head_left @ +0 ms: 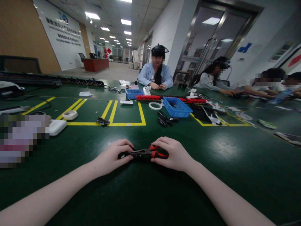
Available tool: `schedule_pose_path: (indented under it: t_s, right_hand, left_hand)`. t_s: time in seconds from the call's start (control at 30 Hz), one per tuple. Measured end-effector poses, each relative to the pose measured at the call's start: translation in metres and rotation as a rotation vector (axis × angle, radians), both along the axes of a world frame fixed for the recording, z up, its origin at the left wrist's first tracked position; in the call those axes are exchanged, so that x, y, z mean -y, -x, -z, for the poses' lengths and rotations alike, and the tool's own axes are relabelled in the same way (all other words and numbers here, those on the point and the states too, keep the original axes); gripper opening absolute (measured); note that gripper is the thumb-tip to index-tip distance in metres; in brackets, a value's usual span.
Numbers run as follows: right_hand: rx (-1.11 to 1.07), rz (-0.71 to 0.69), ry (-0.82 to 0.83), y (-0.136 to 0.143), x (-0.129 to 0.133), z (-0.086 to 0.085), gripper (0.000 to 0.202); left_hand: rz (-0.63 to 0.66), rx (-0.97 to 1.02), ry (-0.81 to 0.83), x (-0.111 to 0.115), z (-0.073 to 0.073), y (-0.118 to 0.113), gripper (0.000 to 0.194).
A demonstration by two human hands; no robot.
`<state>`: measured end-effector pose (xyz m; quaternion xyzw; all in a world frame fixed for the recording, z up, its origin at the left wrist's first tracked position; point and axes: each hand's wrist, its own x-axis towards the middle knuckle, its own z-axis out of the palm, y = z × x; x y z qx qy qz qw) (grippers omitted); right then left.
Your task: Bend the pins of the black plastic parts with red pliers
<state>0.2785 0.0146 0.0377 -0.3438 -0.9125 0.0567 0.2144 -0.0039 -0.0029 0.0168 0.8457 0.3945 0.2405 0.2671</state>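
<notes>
Long-nose pliers (144, 152) with red and black handles lie level just above or on the green table, their jaws pointing left. My right hand (176, 153) is closed around the handles, thumb below and fingers above. A small dark piece (122, 155), perhaps a bit of black cable, is pinched between the thumb and fingers of my left hand (112, 157). The plier tips meet this piece at my left fingertips; whether the jaws bite it cannot be made out. My fingers hide most of the dark piece.
Ahead lie bundled black cables (166, 118), a blue tray (176, 107), a white ring of cable (155, 106) and red strips (148, 98). A white box (57, 127) stands at the left. Across the table sits a person (155, 73); several others work at the right.
</notes>
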Motion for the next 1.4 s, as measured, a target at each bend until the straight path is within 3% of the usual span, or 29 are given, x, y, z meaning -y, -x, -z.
schedule_pose_path:
  t_s: [1.4]
  right_hand:
    - [0.031,-0.012,-0.006,0.0022,0.0009,-0.0007,0.037]
  left_hand:
    - [0.005,0.011,-0.015,0.0002,-0.0018,0.0000,0.012]
